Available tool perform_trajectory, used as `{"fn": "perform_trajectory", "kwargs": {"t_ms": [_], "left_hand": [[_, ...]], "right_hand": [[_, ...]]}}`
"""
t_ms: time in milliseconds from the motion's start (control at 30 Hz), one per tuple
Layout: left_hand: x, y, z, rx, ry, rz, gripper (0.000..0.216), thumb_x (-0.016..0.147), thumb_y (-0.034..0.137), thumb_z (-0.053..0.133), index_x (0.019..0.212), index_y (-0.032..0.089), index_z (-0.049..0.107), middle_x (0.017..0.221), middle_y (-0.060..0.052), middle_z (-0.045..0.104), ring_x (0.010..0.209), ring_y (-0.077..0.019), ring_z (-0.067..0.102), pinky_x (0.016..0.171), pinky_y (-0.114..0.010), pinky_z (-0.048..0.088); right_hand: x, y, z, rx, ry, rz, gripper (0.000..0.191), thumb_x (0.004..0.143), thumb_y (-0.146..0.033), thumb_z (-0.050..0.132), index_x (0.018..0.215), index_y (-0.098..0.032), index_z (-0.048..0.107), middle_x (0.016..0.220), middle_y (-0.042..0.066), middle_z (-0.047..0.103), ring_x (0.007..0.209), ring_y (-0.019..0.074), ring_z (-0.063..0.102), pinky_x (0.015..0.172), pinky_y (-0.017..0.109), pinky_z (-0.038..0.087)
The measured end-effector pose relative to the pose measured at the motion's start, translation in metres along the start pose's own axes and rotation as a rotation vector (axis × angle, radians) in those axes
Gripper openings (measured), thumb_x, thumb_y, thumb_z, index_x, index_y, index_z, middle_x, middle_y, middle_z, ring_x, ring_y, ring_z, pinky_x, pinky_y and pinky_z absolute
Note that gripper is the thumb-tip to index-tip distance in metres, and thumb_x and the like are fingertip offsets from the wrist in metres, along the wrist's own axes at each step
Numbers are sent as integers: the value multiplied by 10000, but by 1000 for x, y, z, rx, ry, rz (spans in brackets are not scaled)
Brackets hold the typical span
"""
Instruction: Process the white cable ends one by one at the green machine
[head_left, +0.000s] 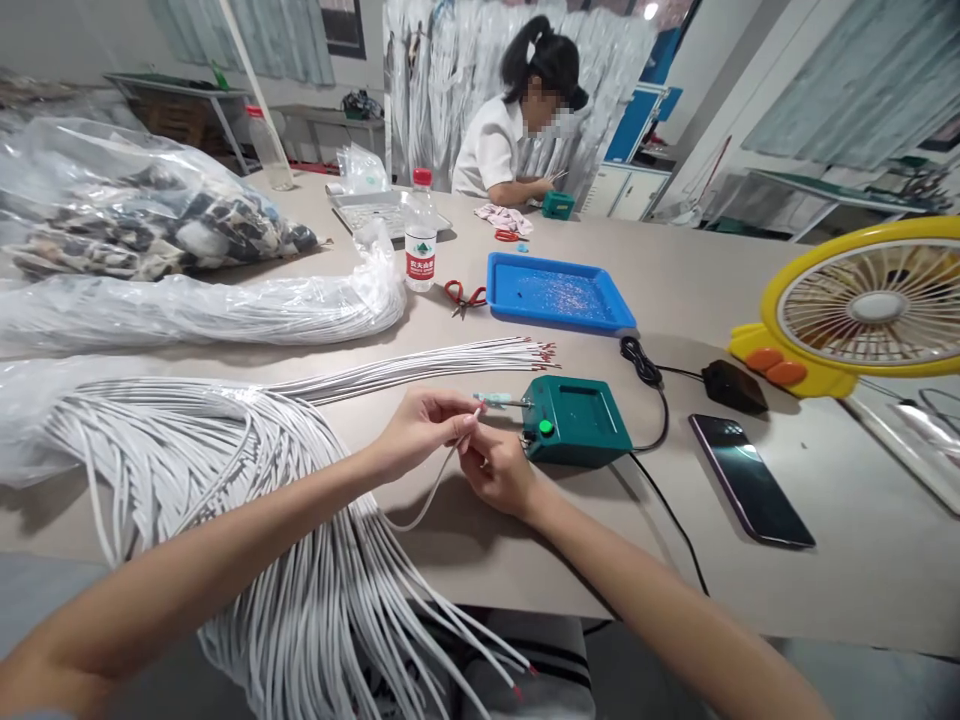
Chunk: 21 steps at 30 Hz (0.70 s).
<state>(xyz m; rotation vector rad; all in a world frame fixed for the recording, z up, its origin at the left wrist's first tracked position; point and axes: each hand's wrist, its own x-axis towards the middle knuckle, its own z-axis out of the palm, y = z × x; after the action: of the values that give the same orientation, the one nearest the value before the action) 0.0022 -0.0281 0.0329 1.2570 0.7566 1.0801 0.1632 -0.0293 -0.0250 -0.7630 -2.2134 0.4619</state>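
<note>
Between the fingertips of my left hand (426, 432) is the end of a thin white cable (437, 490). My right hand (499, 468) is closed just below it, fingers curled at the same cable end; the exact grip is partly hidden. From there the cable loops down to a large bundle of white cables (300, 560) that spreads over the table and hangs off its front edge. Right beside my right hand stands a dark green box (581, 420) with a bright green button and a thin shaft, a pale green piece around it, pointing toward my hands.
Cables with red-brown ends (420, 367) lie behind my hands. Farther back are a blue tray (559, 292), red-handled scissors (463, 297) and a water bottle (420, 245). A phone (750, 480) and yellow fan (795, 370) are right. A co-worker (491, 150) sits across.
</note>
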Motion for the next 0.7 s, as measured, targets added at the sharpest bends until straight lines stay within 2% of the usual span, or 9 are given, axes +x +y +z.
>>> {"fn": "perform_trajectory", "kwargs": {"t_ms": [133, 267, 367, 433, 500, 600, 700], "left_hand": [[-12, 4, 5, -5, -82, -33, 197, 795, 304, 669, 800, 121, 594, 581, -17, 598, 536, -117, 549, 549, -239, 429], [-39, 10, 27, 140, -119, 10, 163, 864, 292, 585, 828, 133, 593, 703, -52, 616, 667, -151, 593, 652, -273, 463], [-65, 12, 49, 251, -133, 53, 143, 910, 275, 499, 849, 172, 577, 623, 6, 512, 498, -92, 465, 496, -228, 376], [-82, 12, 61, 430, -194, 158, 99, 900, 235, 498, 853, 190, 572, 638, 0, 505, 514, -96, 438, 476, -223, 345], [-95, 11, 70, 606, -274, 330, 65, 878, 173, 504, 884, 194, 566, 659, -18, 531, 554, -109, 464, 498, -224, 358], [-109, 10, 76, 830, -355, 562, 155, 867, 107, 485, 990, 179, 544, 684, -42, 590, 570, -122, 514, 505, -230, 373], [-114, 9, 79, 982, -444, 706, 160, 870, 116, 493, 1023, 136, 537, 675, -58, 623, 528, -128, 518, 453, -244, 352]], "right_hand": [[-1, 5, 3, -30, -23, 1, 120, 834, -156, 469, 786, -189, 573, 741, 42, 645, 637, 135, 568, 622, 241, 437], [-5, 6, 8, -108, -59, -8, 92, 779, -207, 558, 691, -184, 571, 689, 36, 627, 627, 146, 565, 600, 241, 424], [-6, 3, 7, -148, -82, -30, 70, 787, -189, 551, 752, -182, 610, 707, 20, 647, 629, 138, 575, 603, 228, 423], [-6, 0, 6, -169, -66, -25, 119, 812, -163, 510, 797, -182, 627, 737, 21, 663, 653, 138, 590, 624, 227, 427], [-5, -2, 6, -173, -47, -13, 145, 828, -153, 488, 813, -179, 631, 765, 31, 673, 681, 144, 603, 643, 231, 429], [-4, -3, 5, -147, -36, -11, 139, 836, -150, 496, 814, -176, 631, 777, 42, 676, 701, 151, 610, 664, 234, 428], [-2, -3, 4, -120, -33, -14, 148, 833, -126, 493, 786, -173, 626, 733, 37, 660, 661, 144, 593, 650, 232, 414]]}}
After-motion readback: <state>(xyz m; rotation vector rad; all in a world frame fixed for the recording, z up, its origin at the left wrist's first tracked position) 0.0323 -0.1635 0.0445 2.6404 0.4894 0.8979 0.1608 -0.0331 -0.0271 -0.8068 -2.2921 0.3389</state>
